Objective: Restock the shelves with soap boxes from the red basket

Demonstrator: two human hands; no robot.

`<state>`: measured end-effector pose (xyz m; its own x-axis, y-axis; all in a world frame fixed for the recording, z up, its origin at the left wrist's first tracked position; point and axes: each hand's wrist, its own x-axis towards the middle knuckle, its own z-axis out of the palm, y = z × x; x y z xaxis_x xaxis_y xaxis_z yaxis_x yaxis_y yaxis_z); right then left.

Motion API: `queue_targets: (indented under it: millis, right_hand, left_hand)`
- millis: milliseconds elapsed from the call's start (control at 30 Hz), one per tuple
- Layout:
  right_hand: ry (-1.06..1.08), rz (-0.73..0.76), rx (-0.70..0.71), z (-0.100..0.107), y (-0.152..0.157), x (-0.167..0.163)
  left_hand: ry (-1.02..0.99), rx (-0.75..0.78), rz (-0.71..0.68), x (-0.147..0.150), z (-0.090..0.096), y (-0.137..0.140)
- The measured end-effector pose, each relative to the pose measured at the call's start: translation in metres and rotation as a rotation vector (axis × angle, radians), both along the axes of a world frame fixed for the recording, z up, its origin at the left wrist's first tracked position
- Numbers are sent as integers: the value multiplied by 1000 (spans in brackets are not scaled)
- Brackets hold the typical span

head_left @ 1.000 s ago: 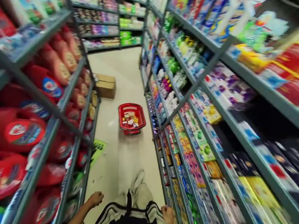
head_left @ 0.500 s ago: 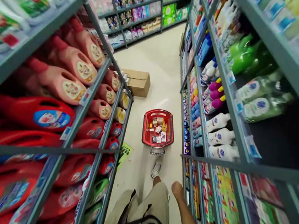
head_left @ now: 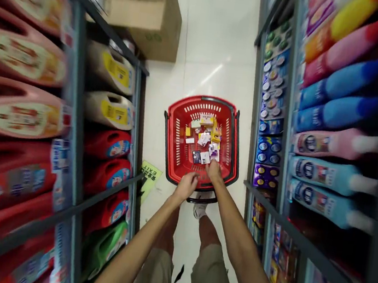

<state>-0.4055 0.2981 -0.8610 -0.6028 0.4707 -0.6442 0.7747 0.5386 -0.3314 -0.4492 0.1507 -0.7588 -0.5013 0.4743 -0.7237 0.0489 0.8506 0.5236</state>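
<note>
A red shopping basket [head_left: 169, 154] with a black handle stands on the floor just ahead of my feet. Small cartons and packets lie inside it, among them a yellow carton [head_left: 207, 120], a white-and-purple box [head_left: 214, 152] and a dark small box [head_left: 196, 157]. My left hand [head_left: 187, 184] is over the basket's near rim, its fingers loosely bent and apart, with nothing visible in them. Farther in, my right hand [head_left: 213, 170] reaches down beside the white-and-purple box. Its fingertips are small and partly hidden, so a grip cannot be made out.
Shelves of red and pink detergent bottles [head_left: 14, 115] line the left side. On the right, shelves hold blue and pink bottles [head_left: 326, 171] and small round-topped packs. A cardboard box [head_left: 149, 20] sits ahead on the left. A green exit sign [head_left: 151, 178] marks the floor.
My view has dropped lower and closer to the basket, which looks larger. Both hands have come forward from beside my body to the basket.
</note>
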Motion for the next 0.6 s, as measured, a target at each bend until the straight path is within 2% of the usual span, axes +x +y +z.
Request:
queue_targets:
  millis: [67, 133, 200, 267, 367, 433, 533, 600]
  right_hand:
    - [-44, 3, 37, -54, 4, -15]
    - [-24, 48, 70, -100, 8, -35]
    - [50, 136, 75, -138, 11, -64]
    - [132, 232, 59, -169, 12, -96]
    - [193, 277, 67, -201, 11, -140]
    - [194, 245, 88, -212, 12, -156]
    - [169, 189, 85, -203, 11, -154]
    - [143, 141, 66, -178, 6, -139]
  left_hand:
    - [-23, -57, -40, -20, -64, 23]
    - [-41, -126, -70, -37, -116, 35]
    - [-50, -181, -82, -51, -155, 40]
    - [-54, -217, -74, -63, -183, 40]
    - [-59, -233, -38, -75, -208, 39]
    - [-70, -221, 4, -79, -217, 37]
    - [-100, -180, 114, -82, -216, 32]
    - [-96, -139, 222, -83, -201, 28]
